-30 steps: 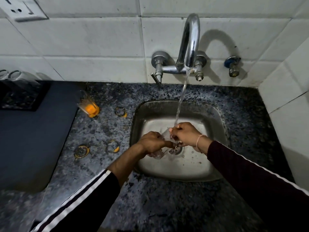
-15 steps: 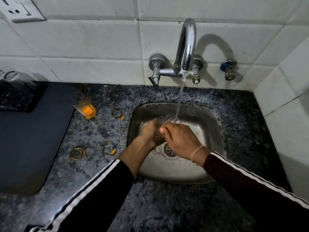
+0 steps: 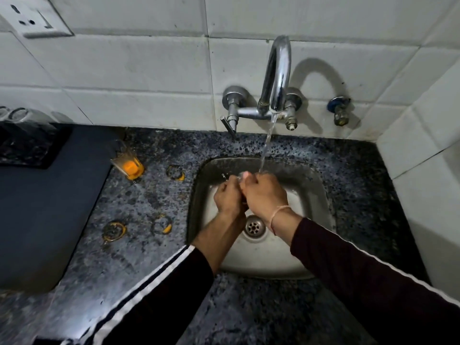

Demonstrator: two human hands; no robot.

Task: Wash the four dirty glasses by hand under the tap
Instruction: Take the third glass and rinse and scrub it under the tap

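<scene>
While water runs from the tap (image 3: 277, 78) into the sink (image 3: 316, 185), the left hand (image 3: 227, 197) and right hand (image 3: 265, 195) together clasp a glass (image 3: 240, 177) mid-frame. Left of them, another glass (image 3: 128, 161) holds orange dregs.

1. A white wall socket (image 3: 41, 19) sits at the upper left of the frame.
2. A dark blue mat (image 3: 44, 215) covers the left.
3. A blue-capped valve (image 3: 339, 110) juts from the white tiles, upper right.

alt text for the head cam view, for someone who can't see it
Over a steel sink, the left hand and right hand together grip a clear glass under water running from a chrome tap. On the speckled counter to the left stands a glass with orange residue.
</scene>
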